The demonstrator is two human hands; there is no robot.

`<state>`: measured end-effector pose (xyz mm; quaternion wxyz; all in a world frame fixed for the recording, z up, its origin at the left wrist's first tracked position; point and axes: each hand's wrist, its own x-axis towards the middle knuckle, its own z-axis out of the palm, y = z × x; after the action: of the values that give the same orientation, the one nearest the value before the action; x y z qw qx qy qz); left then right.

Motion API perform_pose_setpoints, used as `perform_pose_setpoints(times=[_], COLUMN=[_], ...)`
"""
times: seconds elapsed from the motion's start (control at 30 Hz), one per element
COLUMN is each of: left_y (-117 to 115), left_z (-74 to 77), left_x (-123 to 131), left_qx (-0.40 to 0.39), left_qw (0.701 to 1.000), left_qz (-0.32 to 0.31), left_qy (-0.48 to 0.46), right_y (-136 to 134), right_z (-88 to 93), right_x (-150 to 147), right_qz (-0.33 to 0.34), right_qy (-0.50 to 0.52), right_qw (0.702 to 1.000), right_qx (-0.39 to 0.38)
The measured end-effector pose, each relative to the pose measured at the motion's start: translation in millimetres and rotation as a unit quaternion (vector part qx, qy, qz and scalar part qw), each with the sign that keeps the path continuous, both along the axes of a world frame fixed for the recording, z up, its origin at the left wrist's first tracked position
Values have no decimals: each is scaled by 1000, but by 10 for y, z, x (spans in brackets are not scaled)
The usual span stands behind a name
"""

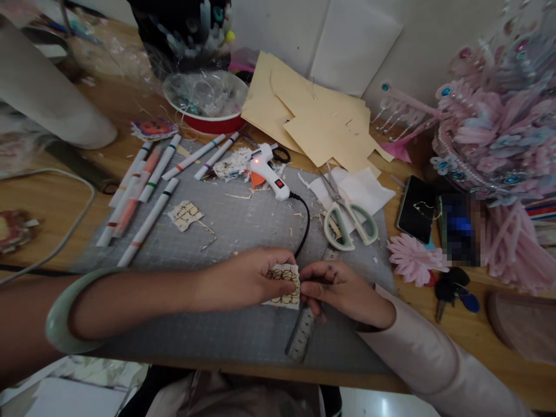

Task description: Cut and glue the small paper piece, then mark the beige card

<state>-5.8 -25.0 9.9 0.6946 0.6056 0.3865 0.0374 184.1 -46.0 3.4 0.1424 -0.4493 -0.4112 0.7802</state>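
My left hand (256,281) is closed on a small patterned piece of paper (284,298), cream with black looping outlines, its thumb lying across the front. At that piece's right edge, the fingertips of my right hand (334,288) are pinched together on the border. A metal ruler (299,336) lies on the grey cutting mat (208,339) below my right hand. Further left rests a similar cream piece with black lines (186,215). Beyond my hands are a white glue gun (269,176) with a red light and scissors (347,211) with pale green handles.
Several markers (150,223) lie on the left of the mat. A red-rimmed bowl (212,123) and cream card sheets (330,130) stand behind. To the right are a phone (416,209), keys (452,292) and pink flower decorations (499,139). The glue gun's black cord (308,223) runs towards my hands.
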Motion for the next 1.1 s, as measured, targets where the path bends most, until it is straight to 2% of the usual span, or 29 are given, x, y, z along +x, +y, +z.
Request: perform_pose_setpoints(times=[0.43, 0.73, 0.9, 1.1], left_y=[2, -4, 2, 0], left_z=[-24, -9, -1, 5], left_x=[3, 16, 15, 21], left_qx=[12, -3, 1, -59], left_qw=[1000, 1000, 999, 997], left_qz=[0, 20, 30, 45], left_qy=[0, -5, -11, -24], right_y=[2, -33, -25, 33], right_z=[1, 38, 17, -54], right_x=[6, -33, -31, 30], right_qz=[23, 8, -7, -8], right_qy=[-18, -58, -49, 15], right_qw=[999, 996, 998, 1000], right_qx=[14, 70, 48, 6])
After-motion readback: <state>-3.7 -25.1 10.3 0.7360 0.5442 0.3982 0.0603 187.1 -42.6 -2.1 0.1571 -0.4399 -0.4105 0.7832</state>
